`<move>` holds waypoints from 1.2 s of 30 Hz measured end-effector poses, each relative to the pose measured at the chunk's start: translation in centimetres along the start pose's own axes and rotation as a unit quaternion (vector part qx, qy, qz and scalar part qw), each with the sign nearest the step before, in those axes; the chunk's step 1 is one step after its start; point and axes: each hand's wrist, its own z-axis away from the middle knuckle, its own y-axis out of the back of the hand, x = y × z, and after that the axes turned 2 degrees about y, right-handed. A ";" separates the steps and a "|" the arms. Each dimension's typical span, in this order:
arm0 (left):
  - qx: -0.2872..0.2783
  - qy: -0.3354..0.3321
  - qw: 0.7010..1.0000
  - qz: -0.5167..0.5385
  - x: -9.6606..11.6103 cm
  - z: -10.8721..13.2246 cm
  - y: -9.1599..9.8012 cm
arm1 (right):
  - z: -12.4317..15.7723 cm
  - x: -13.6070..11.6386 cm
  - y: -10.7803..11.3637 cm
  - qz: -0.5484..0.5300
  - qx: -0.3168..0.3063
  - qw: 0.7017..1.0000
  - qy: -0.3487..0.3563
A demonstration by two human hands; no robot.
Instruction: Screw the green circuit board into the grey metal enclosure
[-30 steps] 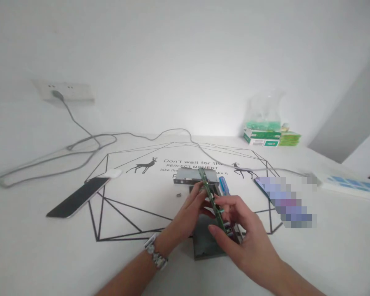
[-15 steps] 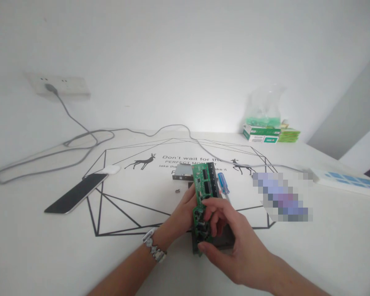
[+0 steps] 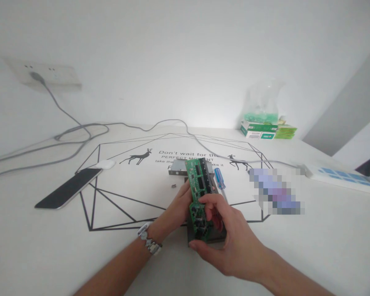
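Observation:
A green circuit board (image 3: pixel 196 177) with black connectors along its right edge is held tilted in front of me. My left hand (image 3: pixel 182 204) grips it from the left side, with most of its fingers hidden behind the board. My right hand (image 3: pixel 231 238) is at the lower part, its index finger touching the board's face, its other fingers curled, and its thumb at the bottom edge. Beneath the board is a dark flat case (image 3: pixel 217 237), partly covered by my hands. A blue-handled screwdriver (image 3: pixel 219 178) lies just to the right.
A metal box-shaped part (image 3: pixel 176 167) and a few tiny screws (image 3: pixel 174 186) lie behind my left hand. Further left are a dark tablet-like slab (image 3: pixel 69 188) and a white mouse (image 3: pixel 106 164). A grey cable (image 3: pixel 197 142) crosses to a power strip (image 3: pixel 336 176). Boxes (image 3: pixel 259 128) stand at the back right.
The whole view has shifted slightly, so everything sits a little further left and higher. The board leans a bit more to the left at its top; both hands stay on it.

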 end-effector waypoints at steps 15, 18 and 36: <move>0.037 0.054 0.998 0.014 0.9 -0.8 -0.9 | -0.9 0.6 1.4 -0.139 0.138 0.978 0.076; 0.072 0.042 0.997 -0.002 0.9 -0.9 -0.7 | -1.1 1.0 1.8 -0.161 0.153 0.974 0.053; 0.199 -0.106 0.974 -0.010 1.9 -0.4 0.0 | -1.9 2.7 0.8 -0.140 0.043 0.984 -0.106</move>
